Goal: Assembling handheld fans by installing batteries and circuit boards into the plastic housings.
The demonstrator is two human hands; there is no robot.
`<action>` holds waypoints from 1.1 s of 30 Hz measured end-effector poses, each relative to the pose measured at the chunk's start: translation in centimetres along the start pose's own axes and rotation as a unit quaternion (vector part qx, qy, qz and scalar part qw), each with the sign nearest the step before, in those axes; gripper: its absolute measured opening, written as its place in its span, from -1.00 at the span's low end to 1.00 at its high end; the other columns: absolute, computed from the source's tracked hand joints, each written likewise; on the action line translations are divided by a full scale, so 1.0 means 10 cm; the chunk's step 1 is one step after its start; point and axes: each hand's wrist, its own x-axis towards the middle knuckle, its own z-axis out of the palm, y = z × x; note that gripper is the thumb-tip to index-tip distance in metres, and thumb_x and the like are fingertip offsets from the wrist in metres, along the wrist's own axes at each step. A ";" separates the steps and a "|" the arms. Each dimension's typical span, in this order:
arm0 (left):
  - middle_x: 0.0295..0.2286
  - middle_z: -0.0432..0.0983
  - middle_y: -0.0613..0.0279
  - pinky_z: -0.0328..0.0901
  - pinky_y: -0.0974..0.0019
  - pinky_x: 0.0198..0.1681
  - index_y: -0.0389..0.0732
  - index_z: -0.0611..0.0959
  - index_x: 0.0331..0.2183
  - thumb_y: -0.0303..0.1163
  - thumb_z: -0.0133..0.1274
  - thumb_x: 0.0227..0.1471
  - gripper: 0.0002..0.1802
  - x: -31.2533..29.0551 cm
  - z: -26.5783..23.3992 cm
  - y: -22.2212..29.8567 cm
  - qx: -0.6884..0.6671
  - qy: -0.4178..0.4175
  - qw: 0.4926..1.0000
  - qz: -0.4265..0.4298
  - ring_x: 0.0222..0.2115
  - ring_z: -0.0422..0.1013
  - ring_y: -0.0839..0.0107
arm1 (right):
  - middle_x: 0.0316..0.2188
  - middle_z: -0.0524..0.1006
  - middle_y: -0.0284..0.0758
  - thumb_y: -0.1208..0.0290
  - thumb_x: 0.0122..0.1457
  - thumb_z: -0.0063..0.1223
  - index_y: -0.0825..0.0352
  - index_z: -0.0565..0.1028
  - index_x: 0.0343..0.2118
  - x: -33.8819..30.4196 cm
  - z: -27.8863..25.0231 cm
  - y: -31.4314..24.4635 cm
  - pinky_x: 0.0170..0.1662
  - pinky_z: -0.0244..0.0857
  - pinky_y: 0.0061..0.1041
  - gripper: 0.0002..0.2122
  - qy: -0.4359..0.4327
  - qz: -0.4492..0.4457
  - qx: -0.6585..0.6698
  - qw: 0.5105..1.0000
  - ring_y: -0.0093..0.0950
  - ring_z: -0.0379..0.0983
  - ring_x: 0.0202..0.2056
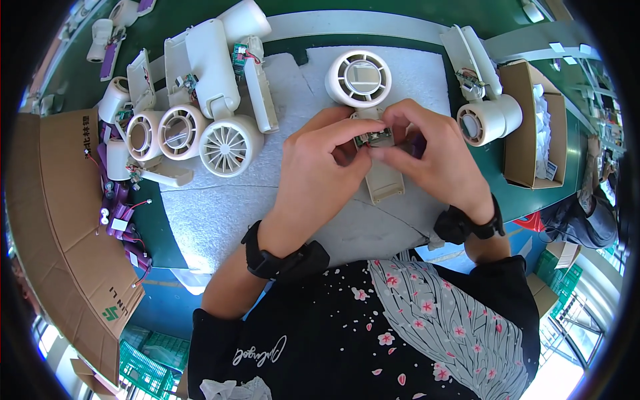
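A white handheld fan with a round grille head [363, 77] lies in front of me, its opened handle [385, 184] pointing towards my body. Over the handle, my left hand [325, 150] is closed, thumb and index finger pinching the left side of a small green circuit board [379, 139]. From the other side my right hand [437, 150] is closed too, its thumb and fingertips at the board's right edge. Something purple, like a battery pack [419, 144], shows partly beneath the right fingers. The fingers hide the rest of the board and any wires there.
Several opened white fans [230, 145] with exposed boards crowd the left of the grey mat [220, 220]. Purple battery packs [120, 213] lie beside a large cardboard box [80, 193]. On the right stand another opened fan [490, 120] and a small carton [533, 160].
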 end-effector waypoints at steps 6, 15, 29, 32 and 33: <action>-0.23 0.53 0.16 0.40 0.49 -0.38 -0.21 0.67 -0.21 -0.68 0.08 -0.16 -0.62 0.02 -0.02 -0.02 -0.010 0.010 1.000 -0.001 -0.41 0.49 0.52 | -0.41 0.38 -0.40 0.55 -0.07 0.24 0.30 0.29 0.03 -0.07 -0.18 0.13 -0.40 0.25 -0.65 -0.45 -0.100 -0.066 0.033 0.992 -0.62 0.34 -0.53; -0.25 0.53 0.17 0.40 0.48 -0.38 -0.20 0.68 -0.23 -0.68 0.08 -0.17 -0.63 0.08 -0.06 -0.03 -0.022 0.030 0.999 0.016 -0.42 0.49 0.49 | -0.35 0.46 -0.30 0.63 0.04 0.11 0.36 0.44 -0.13 -0.04 -0.49 -0.13 -0.44 0.34 -0.53 -0.71 -0.119 0.249 0.129 0.952 -0.57 0.44 -0.51; -0.22 0.54 0.14 0.40 0.48 -0.34 -0.21 0.69 -0.23 -0.66 0.07 -0.15 -0.65 0.07 -0.05 -0.03 -0.020 0.010 1.000 0.010 -0.39 0.51 0.47 | -0.30 0.53 -0.16 0.59 -0.04 0.18 0.44 0.52 -0.41 -0.34 -0.20 -0.08 -0.32 0.41 -0.39 -0.88 0.052 -0.102 -0.260 0.959 -0.24 0.49 -0.41; -0.19 0.54 0.13 0.41 0.48 -0.34 -0.19 0.69 -0.22 -0.63 0.08 -0.14 -0.64 0.07 -0.07 -0.02 -0.013 -0.004 1.000 0.007 -0.43 0.51 0.48 | -0.29 0.54 -0.15 0.60 -0.06 0.17 0.46 0.51 -0.45 -0.34 -0.18 -0.09 -0.29 0.41 -0.36 -0.90 0.031 -0.122 -0.315 0.941 -0.24 0.49 -0.39; -0.19 0.54 0.13 0.41 0.48 -0.34 -0.19 0.69 -0.22 -0.63 0.08 -0.14 -0.64 0.07 -0.07 -0.01 -0.013 -0.002 1.000 0.010 -0.43 0.51 0.48 | -0.29 0.54 -0.14 0.60 -0.07 0.17 0.47 0.50 -0.47 -0.34 -0.17 -0.10 -0.28 0.41 -0.36 -0.90 0.015 -0.126 -0.347 0.929 -0.24 0.49 -0.37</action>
